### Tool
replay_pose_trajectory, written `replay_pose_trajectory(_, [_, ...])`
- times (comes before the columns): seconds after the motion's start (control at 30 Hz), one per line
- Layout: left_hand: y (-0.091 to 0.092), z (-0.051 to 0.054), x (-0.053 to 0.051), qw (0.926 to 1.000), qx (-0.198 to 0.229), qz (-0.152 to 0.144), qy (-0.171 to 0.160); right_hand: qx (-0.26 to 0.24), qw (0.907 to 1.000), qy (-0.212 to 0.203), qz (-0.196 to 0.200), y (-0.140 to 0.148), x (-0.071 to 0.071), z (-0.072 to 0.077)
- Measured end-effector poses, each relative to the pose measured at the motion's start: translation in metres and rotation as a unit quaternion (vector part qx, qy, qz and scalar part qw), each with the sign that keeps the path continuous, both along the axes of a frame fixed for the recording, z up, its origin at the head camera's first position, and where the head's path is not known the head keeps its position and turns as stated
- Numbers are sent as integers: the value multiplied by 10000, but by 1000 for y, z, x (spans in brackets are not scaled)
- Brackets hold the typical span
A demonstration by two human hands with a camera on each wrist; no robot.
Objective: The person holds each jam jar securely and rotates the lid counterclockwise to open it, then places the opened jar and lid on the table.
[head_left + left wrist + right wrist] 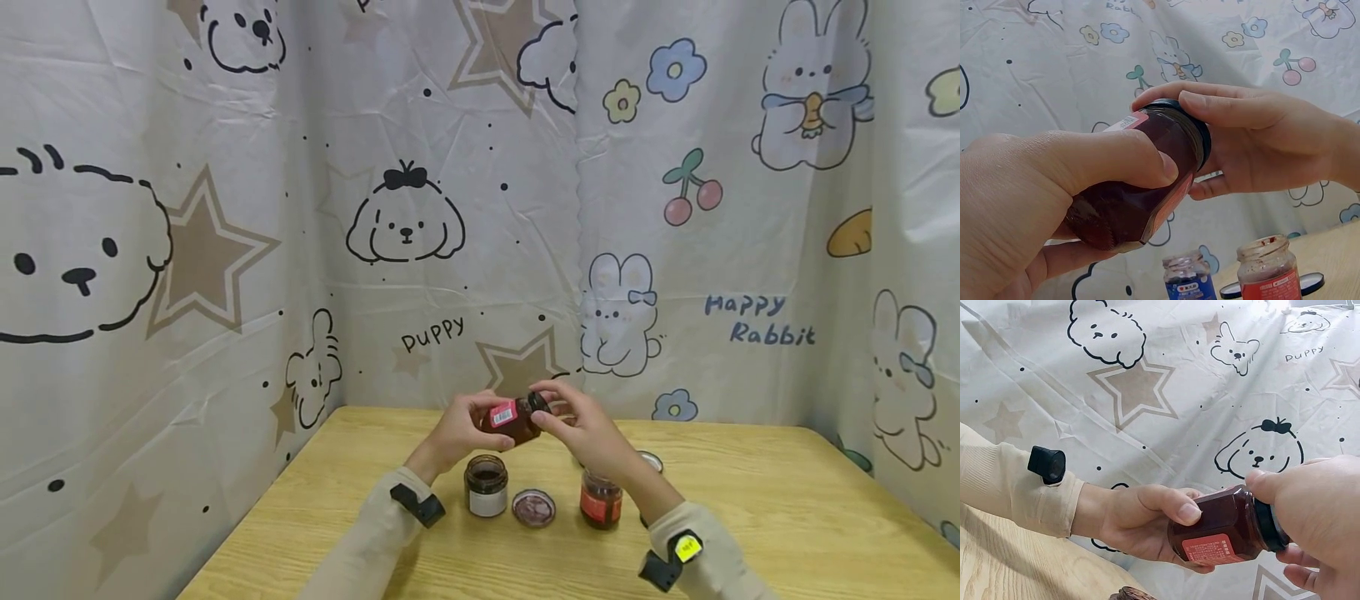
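My left hand (459, 429) grips the body of a dark red glass jar (517, 431) with a red label, held tilted above the table. Around the jar's black lid (1204, 139) curl the thumb and fingers of my right hand (583, 423). The lid sits on the jar's mouth. Below the left hand stands an open dark jar with a white label (487, 502). Beside it a loose lid (534, 507) lies on the table. An open jar with a red label (602, 505) stands under the right forearm.
In the left wrist view, an open jar with a blue label (1190, 287) stands beside the red-labelled one. Another lid (1312, 283) lies behind them. The wooden table (345, 483) ends at printed curtains (450, 292) on the back and sides.
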State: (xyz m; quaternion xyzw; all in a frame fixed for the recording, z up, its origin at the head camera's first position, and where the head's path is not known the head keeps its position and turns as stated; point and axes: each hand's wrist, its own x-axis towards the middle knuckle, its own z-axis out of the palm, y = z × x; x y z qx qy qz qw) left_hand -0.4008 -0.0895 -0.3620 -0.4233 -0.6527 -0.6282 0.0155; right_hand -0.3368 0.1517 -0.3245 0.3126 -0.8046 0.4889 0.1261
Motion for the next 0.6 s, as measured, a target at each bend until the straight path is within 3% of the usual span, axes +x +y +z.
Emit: replay_pose_trajectory(0.6, [1,-2,-1,9998,62,-59,-172,43,9993,128,343,5,-2,1])
